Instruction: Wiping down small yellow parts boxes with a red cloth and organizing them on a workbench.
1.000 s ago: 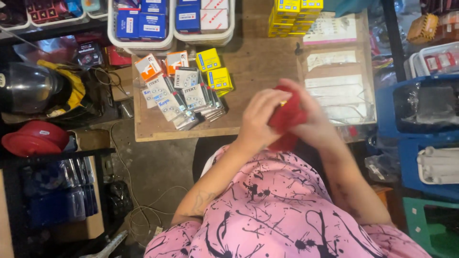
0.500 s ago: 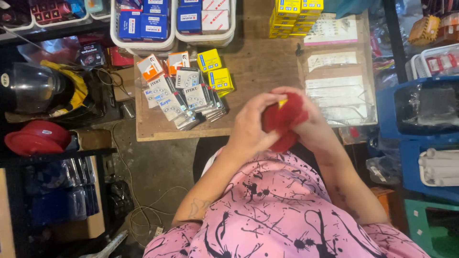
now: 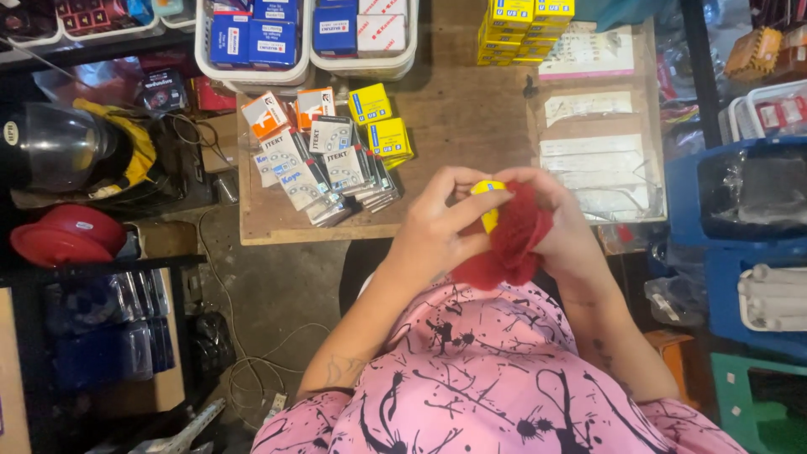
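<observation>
Two white plastic tubs stand side by side at the far edge of the wooden table: the left tub is packed with blue boxes set on end, and the right tub holds a blue box next to white and red ones. Just right of them a stack of yellow boxes rises from the tabletop, and in front of the tubs lies a loose heap of small cartons, orange, yellow and grey-white, fanned out flat and overlapping one another. To the far right a blue plastic crate contains something wrapped in clear plastic. Over the near edge of the table, close to the person's chest, both hands meet around a red cloth. The left hand has its fingers curled over a small yellow object, the thumb and forefinger pinching its upper end. The right hand is clenched into the cloth from the other side, bunching it against the yellow piece. Only a narrow strip of the yellow object shows; its visible long axis runs roughly away from the person toward the table, with the far end peeping above the cloth. What kind of object it is cannot be told.
</observation>
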